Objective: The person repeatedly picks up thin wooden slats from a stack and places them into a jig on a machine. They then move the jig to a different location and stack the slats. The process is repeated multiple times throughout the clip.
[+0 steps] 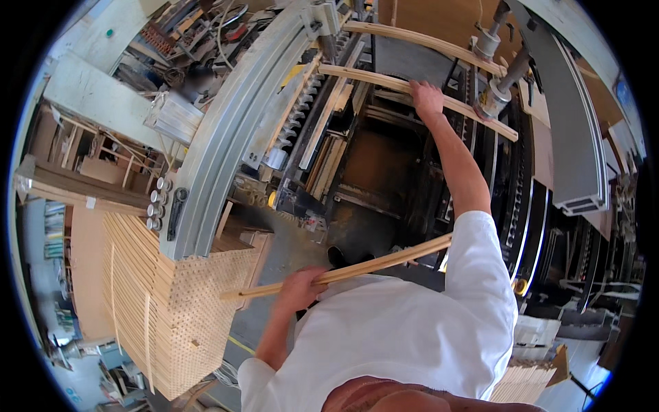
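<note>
My left hand point(298, 288) is closed round a long pale wooden strip point(384, 262), apparently doubled or grooved along its length. It lies slantwise in front of my body, its left end near a big stack of strips. My right arm reaches far forward over the machine. There my right hand point(427, 101) grips a second wooden strip point(367, 77) near its middle, with the fingertips partly hidden. That strip spans the machine from the left rail to beneath a metal press cylinder point(493, 101). Beyond it, a third wooden strip point(412, 38) lies across, its right end by another cylinder point(487, 46).
A tall stack of wooden strips point(199, 309) stands at my left, ends facing me. A thick aluminium beam point(237, 130) rises over the machine's left side; a grey beam point(573, 123) flanks the right. Toothed rails point(302, 103) run below. More strips point(525, 383) lie behind me.
</note>
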`<state>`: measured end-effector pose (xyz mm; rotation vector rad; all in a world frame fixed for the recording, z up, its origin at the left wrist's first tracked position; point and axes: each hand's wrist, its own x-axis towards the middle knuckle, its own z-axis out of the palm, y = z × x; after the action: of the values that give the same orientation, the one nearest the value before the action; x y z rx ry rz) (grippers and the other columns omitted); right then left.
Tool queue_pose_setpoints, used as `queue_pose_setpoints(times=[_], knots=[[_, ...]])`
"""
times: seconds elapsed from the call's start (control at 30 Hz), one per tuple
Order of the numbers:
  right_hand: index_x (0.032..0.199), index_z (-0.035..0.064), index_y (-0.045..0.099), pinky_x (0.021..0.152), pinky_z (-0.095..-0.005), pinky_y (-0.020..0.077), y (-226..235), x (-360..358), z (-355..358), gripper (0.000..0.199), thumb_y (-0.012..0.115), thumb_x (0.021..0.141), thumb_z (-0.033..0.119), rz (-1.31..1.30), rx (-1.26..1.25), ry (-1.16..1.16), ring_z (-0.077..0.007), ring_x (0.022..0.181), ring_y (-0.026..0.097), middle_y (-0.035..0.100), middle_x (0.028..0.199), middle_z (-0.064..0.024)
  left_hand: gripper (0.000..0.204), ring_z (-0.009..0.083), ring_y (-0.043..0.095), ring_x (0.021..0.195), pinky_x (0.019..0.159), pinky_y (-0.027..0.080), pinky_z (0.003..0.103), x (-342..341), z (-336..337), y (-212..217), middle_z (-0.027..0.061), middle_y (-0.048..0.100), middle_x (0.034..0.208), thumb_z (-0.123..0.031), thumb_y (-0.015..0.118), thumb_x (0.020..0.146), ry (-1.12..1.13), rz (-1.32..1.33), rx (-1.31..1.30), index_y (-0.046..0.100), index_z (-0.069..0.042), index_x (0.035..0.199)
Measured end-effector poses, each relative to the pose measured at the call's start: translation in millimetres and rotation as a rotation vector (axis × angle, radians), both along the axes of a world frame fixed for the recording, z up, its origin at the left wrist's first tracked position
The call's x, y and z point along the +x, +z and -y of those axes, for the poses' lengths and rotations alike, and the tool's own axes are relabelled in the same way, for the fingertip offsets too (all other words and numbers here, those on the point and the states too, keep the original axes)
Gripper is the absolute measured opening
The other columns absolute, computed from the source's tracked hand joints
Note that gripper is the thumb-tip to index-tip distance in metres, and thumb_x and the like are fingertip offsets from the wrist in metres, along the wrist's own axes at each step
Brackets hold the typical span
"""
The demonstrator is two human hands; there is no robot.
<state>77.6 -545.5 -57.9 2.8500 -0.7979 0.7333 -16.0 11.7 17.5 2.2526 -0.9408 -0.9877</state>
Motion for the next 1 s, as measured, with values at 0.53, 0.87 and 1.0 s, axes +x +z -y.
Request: queue_pose_setpoints(times=[0.53,0.87,1.0], knots=[[0.109,0.0172,0.068,0.080,-0.0454,0.0511,-2.8,15.1,3.9,0.024,0.057,0.087,0.018,-0.005,-0.006,0.000,-0.0311,0.094,0.067,0.069,0.098,-0.0087,0.040,0.0333,0.065,0.090,0.080,0.051,0.037,-7.6,-57.6,41.9,0.0178,0.067,0.099,-0.009,0.075,0.077,0.302,0.083,0.012,0.065,-0.004,0.115],[0.110,0.0158,0.065,0.083,-0.0497,0.0518,4.6,27.3,2.2,0.022,0.055,0.091,0.022,-0.200,0.048,-0.120,-0.0358,0.100,0.066,0.069,0.103,-0.0119,0.043,0.0105,0.061,0.081,0.072,0.050,0.026,-44.4,-223.1,128.8,0.0021,0.067,0.092,0.002,0.078,0.074,0.876,-0.049,-0.272,0.067,0.001,0.116],[0.133,0.0120,0.054,0.093,-0.0498,0.0497,13.5,20.2,-12.4,0.050,0.065,0.086,0.024,-0.004,0.126,-0.154,-0.0376,0.113,0.061,0.064,0.122,-0.0179,0.041,0.0114,0.062,0.084,0.077,0.050,0.027,-53.3,-323.8,141.6,0.0037,0.067,0.091,-0.015,0.081,0.078,0.953,0.106,-0.355,0.067,0.005,0.111]])
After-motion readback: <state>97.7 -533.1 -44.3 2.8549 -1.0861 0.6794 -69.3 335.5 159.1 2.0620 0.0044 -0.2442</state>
